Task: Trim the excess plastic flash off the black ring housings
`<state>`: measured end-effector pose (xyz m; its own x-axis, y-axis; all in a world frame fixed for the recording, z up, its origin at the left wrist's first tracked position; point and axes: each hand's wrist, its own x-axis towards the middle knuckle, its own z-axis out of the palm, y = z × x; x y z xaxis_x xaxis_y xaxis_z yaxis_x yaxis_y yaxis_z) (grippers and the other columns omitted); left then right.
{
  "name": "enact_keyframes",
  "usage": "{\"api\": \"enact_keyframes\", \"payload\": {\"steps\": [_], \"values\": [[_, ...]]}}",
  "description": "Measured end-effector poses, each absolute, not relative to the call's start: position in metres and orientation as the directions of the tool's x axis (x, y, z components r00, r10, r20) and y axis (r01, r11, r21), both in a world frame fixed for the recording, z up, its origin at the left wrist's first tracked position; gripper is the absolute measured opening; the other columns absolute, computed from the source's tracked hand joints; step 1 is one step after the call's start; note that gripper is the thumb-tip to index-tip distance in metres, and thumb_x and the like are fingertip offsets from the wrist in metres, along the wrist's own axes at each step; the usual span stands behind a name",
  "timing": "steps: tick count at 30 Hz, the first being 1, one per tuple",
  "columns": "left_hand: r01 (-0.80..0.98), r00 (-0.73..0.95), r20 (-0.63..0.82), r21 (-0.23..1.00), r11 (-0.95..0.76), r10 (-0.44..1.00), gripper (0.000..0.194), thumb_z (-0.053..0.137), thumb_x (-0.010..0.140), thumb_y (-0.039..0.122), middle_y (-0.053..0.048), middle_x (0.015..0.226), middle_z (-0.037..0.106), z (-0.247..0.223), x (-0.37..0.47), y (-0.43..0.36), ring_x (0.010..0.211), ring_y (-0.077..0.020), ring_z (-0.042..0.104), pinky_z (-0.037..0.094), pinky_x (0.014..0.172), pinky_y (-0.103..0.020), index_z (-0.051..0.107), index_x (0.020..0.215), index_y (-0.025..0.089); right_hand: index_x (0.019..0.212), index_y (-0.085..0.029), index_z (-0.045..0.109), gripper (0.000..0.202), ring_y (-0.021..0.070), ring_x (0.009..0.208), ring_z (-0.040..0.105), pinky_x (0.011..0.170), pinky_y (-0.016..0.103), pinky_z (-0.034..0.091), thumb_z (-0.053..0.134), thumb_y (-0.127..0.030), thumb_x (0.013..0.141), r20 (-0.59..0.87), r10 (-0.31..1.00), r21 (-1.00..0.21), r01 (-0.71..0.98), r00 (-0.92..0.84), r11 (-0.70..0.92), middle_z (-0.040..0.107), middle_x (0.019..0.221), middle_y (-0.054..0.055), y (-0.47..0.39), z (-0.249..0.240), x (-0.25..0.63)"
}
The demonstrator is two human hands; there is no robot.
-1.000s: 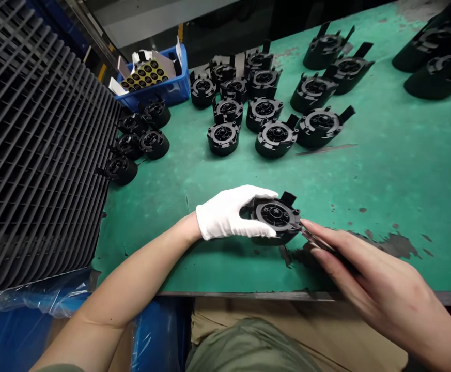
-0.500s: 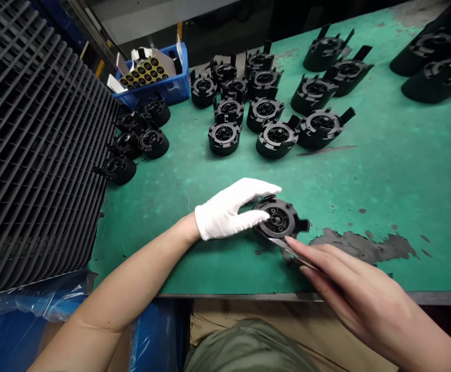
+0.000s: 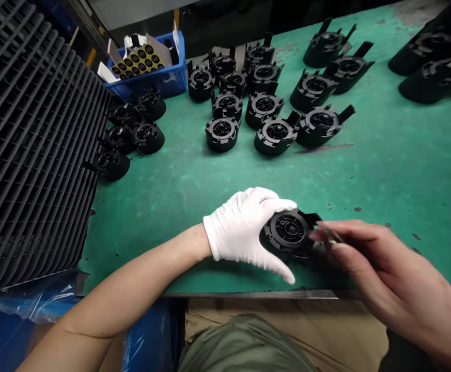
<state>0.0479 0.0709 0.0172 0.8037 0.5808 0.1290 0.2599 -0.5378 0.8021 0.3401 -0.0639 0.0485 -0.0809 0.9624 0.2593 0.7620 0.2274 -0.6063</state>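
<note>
A black round plastic housing (image 3: 288,230), with a ribbed hub and an upright tab, sits near the front edge of the green table. My left hand (image 3: 248,225), in a white glove, grips it from the left, with fingers at its far side and the thumb stretched along its near side. At the housing's right edge, my bare right hand (image 3: 380,274) pinches a thin metal tool (image 3: 332,235). The tool's tip is blurred, and whether it touches the housing I cannot tell.
Several similar housings (image 3: 275,133) stand at the back and left of the green table (image 3: 194,175). A blue bin (image 3: 171,77) holds a sheet of yellow-and-black round stickers (image 3: 140,62). Stacked grey grid trays (image 3: 31,144) rise at the left. Two taller black parts (image 3: 434,77) stand far right.
The housing has turned and shifted slightly right and nearer. My left hand moved with it, its thumb going from the hub to the near side. My right hand moved up and right, turning the tool.
</note>
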Motion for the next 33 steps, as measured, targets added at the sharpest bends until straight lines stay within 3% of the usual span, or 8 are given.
{"api": "enact_keyframes", "payload": {"steps": [3, 6, 10, 13, 16, 20, 28, 33], "values": [[0.29, 0.795, 0.13, 0.776, -0.56, 0.592, 0.114, 0.108, 0.083, 0.1, -0.02, 0.15, 0.084, 0.015, 0.047, 0.07, 0.146, -0.0476, 0.079, 0.069, 0.134, -0.068, 0.081, 0.164, 0.024, 0.145, -0.03, 0.082, 0.039, 0.0265, 0.131, 0.095, 0.106, 0.032, 0.075, 0.068, -0.062, 0.129, 0.249, 0.959, -0.647, 0.76, 0.137, 0.059, 0.096, 0.145, 0.009, -0.06, 0.041, 0.335], [0.287, 0.78, 0.165, 0.764, -0.578, 0.604, 0.089, 0.098, 0.105, 0.089, -0.017, 0.142, 0.085, 0.013, 0.042, 0.071, 0.143, -0.0432, 0.079, 0.07, 0.131, -0.064, 0.082, 0.163, 0.024, 0.147, -0.03, 0.078, 0.037, 0.0304, 0.142, 0.093, 0.112, 0.039, 0.077, 0.068, -0.061, 0.129, 0.182, 0.977, -0.681, 0.731, 0.111, 0.044, 0.092, 0.159, 0.013, -0.061, 0.037, 0.33], [0.24, 0.702, 0.241, 0.806, -0.541, 0.67, 0.06, 0.081, 0.125, 0.067, -0.016, 0.146, 0.086, 0.008, 0.036, 0.071, 0.137, -0.0344, 0.083, 0.073, 0.128, -0.053, 0.081, 0.165, 0.022, 0.146, -0.032, 0.077, 0.03, 0.0293, 0.135, 0.095, 0.104, 0.036, 0.079, 0.069, -0.055, 0.13, 0.256, 0.963, -0.641, 0.761, 0.089, 0.1, 0.096, 0.151, 0.01, -0.081, 0.039, 0.317], [0.154, 0.613, 0.261, 0.887, -0.436, 0.746, 0.06, 0.068, 0.132, 0.07, -0.016, 0.151, 0.087, 0.004, 0.031, 0.073, 0.126, -0.0288, 0.089, 0.076, 0.121, -0.048, 0.08, 0.166, 0.023, 0.15, -0.036, 0.077, 0.025, 0.0274, 0.115, 0.098, 0.092, 0.035, 0.081, 0.066, -0.049, 0.131, 0.283, 0.959, -0.628, 0.748, -0.035, 0.213, 0.099, 0.136, 0.005, -0.101, 0.042, 0.308], [0.023, 0.688, 0.238, 0.937, -0.347, 0.686, 0.086, 0.08, 0.117, 0.092, -0.018, 0.157, 0.088, 0.003, 0.029, 0.08, 0.135, -0.0367, 0.091, 0.077, 0.122, -0.054, 0.079, 0.17, 0.025, 0.149, -0.038, 0.077, 0.023, 0.0283, 0.105, 0.098, 0.089, 0.038, 0.081, 0.065, -0.044, 0.131, 0.31, 0.943, -0.59, 0.754, -0.119, 0.288, 0.098, 0.125, 0.003, -0.105, 0.045, 0.312], [0.051, 0.848, 0.202, 0.889, -0.456, 0.49, 0.14, 0.117, 0.058, 0.104, -0.022, 0.167, 0.087, 0.001, 0.034, 0.088, 0.155, -0.0553, 0.085, 0.066, 0.143, -0.072, 0.08, 0.169, 0.026, 0.15, -0.035, 0.077, 0.025, 0.026, 0.093, 0.095, 0.083, 0.035, 0.077, 0.062, -0.046, 0.133, 0.305, 0.924, -0.452, 0.819, -0.231, 0.354, 0.096, 0.121, 0.004, -0.083, 0.049, 0.337], [0.135, 0.88, 0.144, 0.839, -0.528, 0.453, 0.135, 0.12, 0.067, 0.094, -0.023, 0.173, 0.086, -0.001, 0.038, 0.085, 0.162, -0.0551, 0.083, 0.065, 0.144, -0.069, 0.076, 0.175, 0.025, 0.161, -0.018, 0.074, 0.034, 0.0201, 0.072, 0.075, 0.059, 0.036, 0.055, 0.055, -0.032, 0.136, 0.299, 0.767, -0.098, 0.782, -0.568, 0.616, 0.079, 0.102, 0.003, -0.048, 0.054, 0.353], [0.12, 0.881, 0.164, 0.829, -0.546, 0.443, 0.134, 0.119, 0.07, 0.094, -0.024, 0.173, 0.086, 0.0, 0.037, 0.086, 0.161, -0.0545, 0.083, 0.065, 0.144, -0.068, 0.076, 0.176, 0.023, 0.157, -0.017, 0.076, 0.034, 0.0191, 0.068, 0.065, 0.057, 0.036, 0.046, 0.053, -0.025, 0.134, 0.304, 0.712, -0.039, 0.739, -0.632, 0.673, 0.073, 0.097, 0.002, -0.035, 0.056, 0.351]]}}
